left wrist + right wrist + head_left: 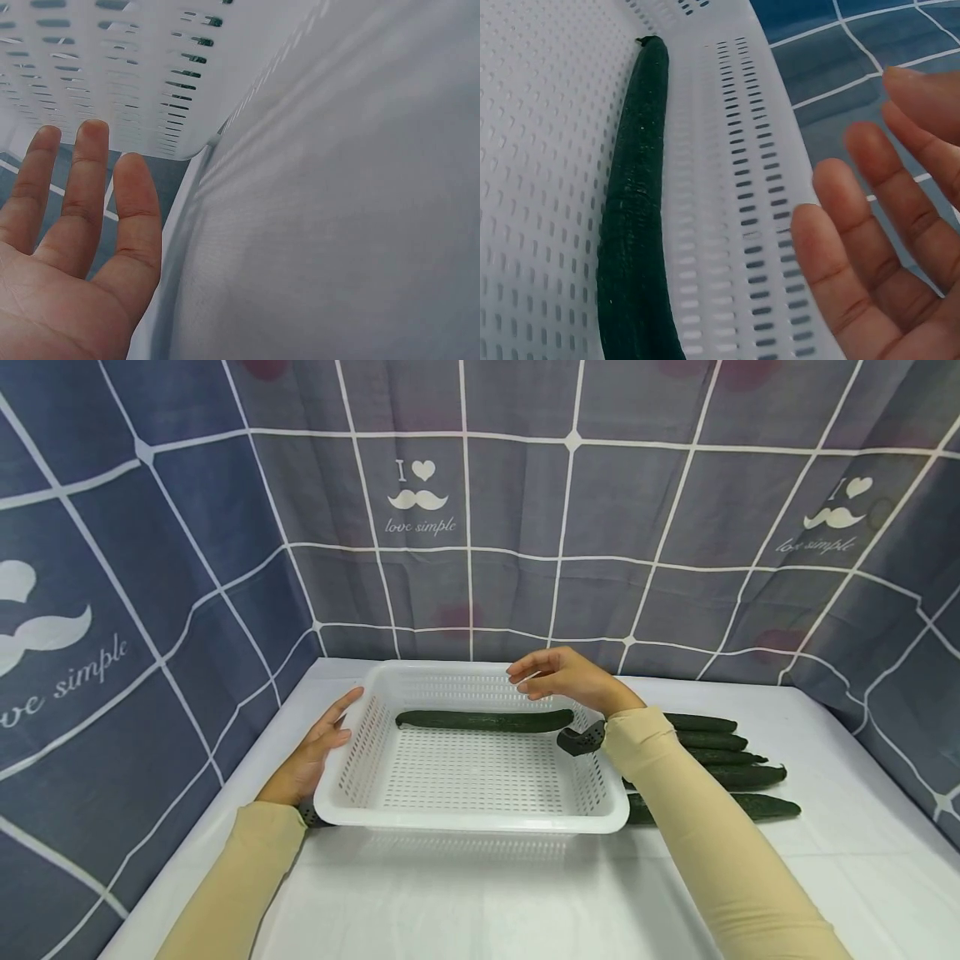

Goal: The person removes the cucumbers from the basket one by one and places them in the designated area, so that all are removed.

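Note:
One dark green cucumber (485, 721) lies lengthwise along the far side inside a white perforated plastic basket (472, 821). Beside the basket's left wall is my left hand (310, 760), its fingers extended near the rim; in the left wrist view the palm (60, 300) faces up close to the perforated wall. My right hand (570, 678) hovers over the basket's far right part, fingers loosely bent and holding nothing. The right wrist view shows the same cucumber (634, 202) against the basket's side, with the right hand (892, 247) apart from it.
Several more cucumbers (738, 777) lie on the white table (480, 893) right of the basket, partly hidden by my right forearm. A dark grid-patterned curtain (517, 510) stands behind the table and along both sides.

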Motion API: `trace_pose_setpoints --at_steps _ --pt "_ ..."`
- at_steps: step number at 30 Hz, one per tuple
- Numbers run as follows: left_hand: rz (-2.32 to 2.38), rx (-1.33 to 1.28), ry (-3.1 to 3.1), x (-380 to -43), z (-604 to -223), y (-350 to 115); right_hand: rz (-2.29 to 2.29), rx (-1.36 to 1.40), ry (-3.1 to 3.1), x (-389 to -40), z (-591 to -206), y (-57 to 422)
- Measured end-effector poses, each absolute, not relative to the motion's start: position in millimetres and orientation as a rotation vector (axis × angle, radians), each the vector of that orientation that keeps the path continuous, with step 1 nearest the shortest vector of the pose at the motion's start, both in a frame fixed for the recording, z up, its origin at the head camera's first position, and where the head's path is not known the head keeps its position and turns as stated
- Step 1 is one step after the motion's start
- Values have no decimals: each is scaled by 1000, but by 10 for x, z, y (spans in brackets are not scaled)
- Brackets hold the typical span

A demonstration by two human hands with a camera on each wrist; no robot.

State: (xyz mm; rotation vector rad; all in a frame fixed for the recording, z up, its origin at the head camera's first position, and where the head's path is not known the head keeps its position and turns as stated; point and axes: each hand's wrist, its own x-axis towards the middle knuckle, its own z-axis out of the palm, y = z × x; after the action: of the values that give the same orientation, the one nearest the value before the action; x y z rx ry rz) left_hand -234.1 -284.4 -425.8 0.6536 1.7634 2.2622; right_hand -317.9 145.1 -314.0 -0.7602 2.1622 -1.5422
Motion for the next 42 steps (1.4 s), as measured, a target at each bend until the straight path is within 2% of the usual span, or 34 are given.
trace_pose_setpoints --at_steps 18,25,31,42 --pt "2272 690 1750 -2351 -4270 -2841 -1454 -798 2240 -3265 -3202 1097" --pt "2270 699 1739 -2351 -4266 -2842 -1426 -721 2244 -3342 -3277 1009" --pt "2279 752 1662 -2375 -4265 -2840 -1409 -701 2268 -3350 -3363 991" --pt "2280 676 1704 -2361 -4264 -2837 -1285 -710 2340 -3352 -3499 994"
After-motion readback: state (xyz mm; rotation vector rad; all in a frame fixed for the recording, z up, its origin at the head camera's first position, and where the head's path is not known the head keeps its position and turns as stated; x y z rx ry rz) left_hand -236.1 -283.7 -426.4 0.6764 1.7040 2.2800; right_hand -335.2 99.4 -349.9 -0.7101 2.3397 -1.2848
